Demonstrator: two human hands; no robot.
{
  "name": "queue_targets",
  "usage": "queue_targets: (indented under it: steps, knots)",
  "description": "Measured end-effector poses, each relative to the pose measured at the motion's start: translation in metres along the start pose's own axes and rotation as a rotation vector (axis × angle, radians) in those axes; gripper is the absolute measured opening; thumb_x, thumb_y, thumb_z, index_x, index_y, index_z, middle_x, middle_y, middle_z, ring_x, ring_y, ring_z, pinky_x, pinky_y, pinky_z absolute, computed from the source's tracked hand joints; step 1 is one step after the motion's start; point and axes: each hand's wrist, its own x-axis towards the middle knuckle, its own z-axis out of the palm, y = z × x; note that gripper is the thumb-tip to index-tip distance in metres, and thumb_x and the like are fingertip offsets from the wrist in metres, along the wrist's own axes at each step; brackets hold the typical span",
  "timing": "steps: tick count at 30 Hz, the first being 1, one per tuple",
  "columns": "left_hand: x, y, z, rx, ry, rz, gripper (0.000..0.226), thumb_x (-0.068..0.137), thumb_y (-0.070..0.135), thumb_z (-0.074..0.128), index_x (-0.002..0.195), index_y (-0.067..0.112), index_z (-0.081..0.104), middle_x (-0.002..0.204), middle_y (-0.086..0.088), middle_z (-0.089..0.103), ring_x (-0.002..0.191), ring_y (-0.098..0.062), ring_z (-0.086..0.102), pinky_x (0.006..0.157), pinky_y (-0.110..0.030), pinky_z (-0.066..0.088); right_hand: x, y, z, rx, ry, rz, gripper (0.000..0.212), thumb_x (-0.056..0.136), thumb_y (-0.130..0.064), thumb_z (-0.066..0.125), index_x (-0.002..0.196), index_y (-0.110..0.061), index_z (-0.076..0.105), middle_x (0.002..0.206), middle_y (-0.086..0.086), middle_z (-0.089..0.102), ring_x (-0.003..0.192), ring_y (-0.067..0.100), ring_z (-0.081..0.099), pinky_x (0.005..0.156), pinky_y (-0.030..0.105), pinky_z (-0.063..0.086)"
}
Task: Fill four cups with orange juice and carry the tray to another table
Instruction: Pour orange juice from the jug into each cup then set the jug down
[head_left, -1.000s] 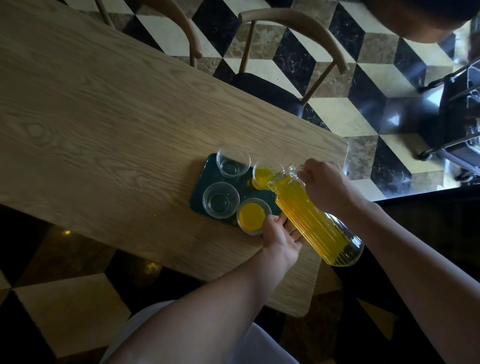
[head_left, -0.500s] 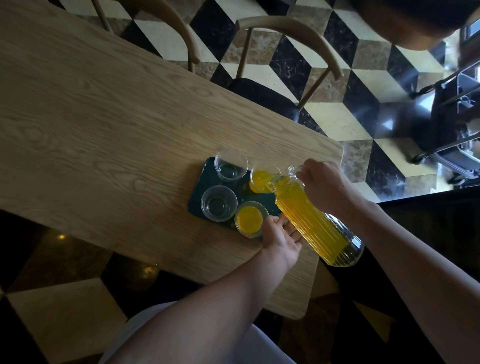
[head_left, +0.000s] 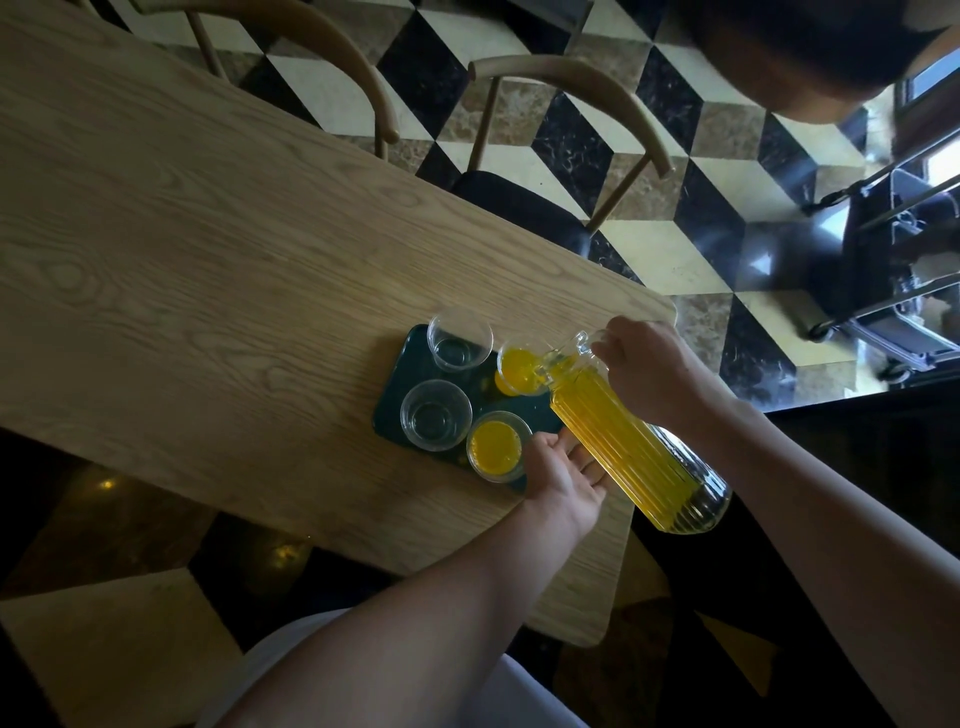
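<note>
Head view: my right hand grips the ribbed bottle by its neck, mouth tipped left over the 2nd cup on the green tray, while my left hand, fingers flat, steadies its near edge.

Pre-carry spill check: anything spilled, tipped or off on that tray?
Nothing plainly wrong. The four cups stand upright on the tray; no juice shows on the table. A yellow glint on the tray beside the cup under the carafe could be a drip or a reflection; cannot tell.
</note>
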Motion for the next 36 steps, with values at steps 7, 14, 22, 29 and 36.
queue_targets:
  steps: [7,14,22,29,36]
  knots:
    - [-0.007,0.01,0.006,0.043,0.021,0.034,0.048,0.098,0.032,0.025,0.121,0.017,0.065,0.129,-0.015,0.064,0.13,-0.033,0.051,0.114,-0.051,0.031,-0.004,-0.002,-0.006,0.003,0.075,-0.009,0.03,0.101,-0.024,0.048,0.075,-0.011,0.052,0.078,0.01,0.061,0.069,0.029,0.06,0.063,0.045,0.053]
    - [-0.013,0.04,0.017,0.242,0.05,0.157,0.055,0.102,0.029,0.024,0.151,0.013,0.043,0.153,-0.015,0.048,0.142,-0.034,0.042,0.116,-0.047,0.029,-0.024,-0.006,-0.008,0.199,0.317,0.02,0.023,0.1,-0.018,0.053,0.108,-0.004,0.07,0.097,0.012,0.073,0.088,0.03,0.066,0.075,0.037,0.052]
    - [-0.029,0.056,0.016,0.571,0.004,0.339,0.056,0.105,0.025,0.015,0.157,0.01,0.03,0.163,-0.018,0.03,0.15,-0.033,0.029,0.119,-0.042,0.026,-0.054,-0.01,0.006,0.409,0.6,-0.009,0.026,0.099,-0.021,0.052,0.107,-0.003,0.069,0.085,0.009,0.07,0.07,0.026,0.064,0.062,0.033,0.051]
    - [-0.027,0.065,0.0,0.446,0.012,0.367,0.062,0.101,0.039,0.019,0.157,0.015,0.032,0.163,-0.017,0.031,0.152,-0.034,0.025,0.12,-0.046,0.024,-0.039,-0.031,0.005,0.314,0.533,-0.071,0.025,0.099,-0.013,0.054,0.115,-0.002,0.068,0.103,0.011,0.074,0.087,0.02,0.067,0.07,0.019,0.042]
    - [-0.032,0.069,-0.009,0.315,0.059,0.341,0.043,0.1,0.037,0.028,0.122,0.023,0.062,0.122,-0.004,0.066,0.116,-0.023,0.059,0.092,-0.037,0.045,-0.011,-0.046,0.009,0.194,0.376,-0.159,0.021,0.099,-0.014,0.058,0.113,-0.004,0.069,0.106,0.012,0.074,0.093,0.028,0.069,0.075,0.025,0.045]
